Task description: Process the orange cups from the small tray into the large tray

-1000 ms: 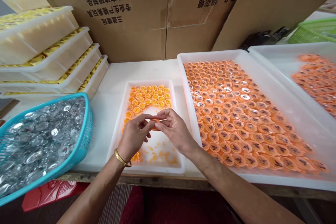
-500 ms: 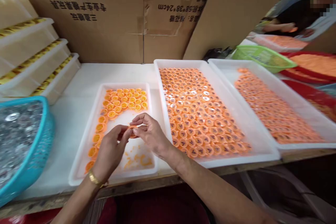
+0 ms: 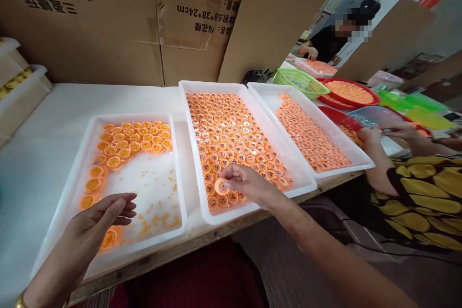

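Note:
My right hand pinches a small round orange cup over the near left part of the middle white tray. Rows of similar orange cups with dark marks and shiny tops fill that tray. Over the left white tray hovers my left hand, fingers stretched out and holding nothing. Orange cups with yellow bits inside line the far and left sides of the left tray. Loose yellow crumbs lie scattered on its bottom.
A third white tray of orange cups stands at the right. Beyond it are a green basket and a red basin of orange pieces. Stacked trays stand left. Cardboard backs the table. Co-workers' hands are at the right.
My hands have come apart. My right hand has carried the orange cup from the left tray to the middle one; my left hand has let go. The view has swung right.

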A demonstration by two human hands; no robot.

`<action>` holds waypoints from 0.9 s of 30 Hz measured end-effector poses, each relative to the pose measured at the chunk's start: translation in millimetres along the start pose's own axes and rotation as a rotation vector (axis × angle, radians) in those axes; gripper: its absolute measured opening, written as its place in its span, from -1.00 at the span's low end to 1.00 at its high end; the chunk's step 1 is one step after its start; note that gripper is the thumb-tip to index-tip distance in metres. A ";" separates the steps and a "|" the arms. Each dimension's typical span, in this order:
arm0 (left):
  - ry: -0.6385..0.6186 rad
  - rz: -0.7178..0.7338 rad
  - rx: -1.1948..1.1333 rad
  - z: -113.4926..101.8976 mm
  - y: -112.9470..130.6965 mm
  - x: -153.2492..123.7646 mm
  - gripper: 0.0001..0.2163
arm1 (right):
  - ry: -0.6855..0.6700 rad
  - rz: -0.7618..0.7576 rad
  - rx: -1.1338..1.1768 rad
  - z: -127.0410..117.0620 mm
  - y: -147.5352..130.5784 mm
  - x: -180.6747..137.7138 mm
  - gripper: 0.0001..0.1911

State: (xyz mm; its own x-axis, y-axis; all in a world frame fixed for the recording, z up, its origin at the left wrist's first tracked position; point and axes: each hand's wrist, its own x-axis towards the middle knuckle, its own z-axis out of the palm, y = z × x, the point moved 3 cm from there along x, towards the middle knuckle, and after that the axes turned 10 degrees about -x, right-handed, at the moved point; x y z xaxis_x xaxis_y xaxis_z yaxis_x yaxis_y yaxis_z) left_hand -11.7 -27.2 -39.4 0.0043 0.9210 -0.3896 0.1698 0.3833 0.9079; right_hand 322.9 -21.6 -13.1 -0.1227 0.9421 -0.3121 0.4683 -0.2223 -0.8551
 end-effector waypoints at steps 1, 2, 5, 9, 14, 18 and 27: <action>-0.011 -0.002 0.005 2.9 1.5 -0.9 -0.49 | -0.032 0.006 -0.024 6.6 3.5 -0.8 -0.85; -0.017 -0.001 0.011 5.9 3.1 -1.5 -0.48 | -0.058 0.011 -0.056 13.6 5.9 -1.5 -0.87; -0.026 0.007 0.018 14.1 6.4 -1.8 -0.47 | -0.085 0.019 -0.205 28.6 7.2 -3.5 -0.93; -0.063 0.034 -0.026 20.5 7.4 0.1 -0.53 | -0.084 0.007 -0.393 30.8 4.1 -4.5 -0.90; -0.075 0.050 -0.051 21.7 10.2 1.8 -0.60 | -0.037 -0.114 -0.491 31.6 1.8 -1.5 -0.86; -0.052 0.066 -0.103 17.3 9.8 2.5 -0.65 | -0.062 -0.109 -0.555 32.3 9.3 1.3 -0.85; 0.362 0.470 0.669 -50.3 23.2 30.9 -0.76 | 0.086 -0.275 -0.571 33.9 -58.6 30.1 -0.74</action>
State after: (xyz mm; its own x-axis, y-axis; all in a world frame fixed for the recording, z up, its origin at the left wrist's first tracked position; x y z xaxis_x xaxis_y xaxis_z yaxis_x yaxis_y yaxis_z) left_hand -57.2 13.7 -22.6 -0.0734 0.9818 0.1753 0.7690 -0.0562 0.6368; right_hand 262.1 11.3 13.6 -0.2456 0.9676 -0.0583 0.8249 0.1770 -0.5368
